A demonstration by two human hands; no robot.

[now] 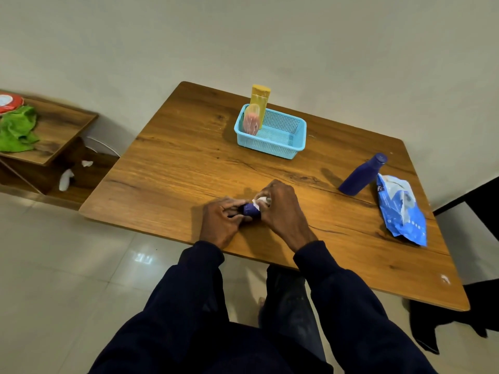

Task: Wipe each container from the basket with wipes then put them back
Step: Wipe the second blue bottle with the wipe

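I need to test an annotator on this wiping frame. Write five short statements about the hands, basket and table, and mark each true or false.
1. The left hand grips a small dark blue container. True.
2. The right hand holds a white wipe against that container. True.
3. The light blue basket holds nothing. False: a yellow container and a pink container stand in it.
4. The dark blue bottle is inside the basket. False: it stands on the table, beside the wipes packet.
5. A green cloth lies on the side shelf. True.
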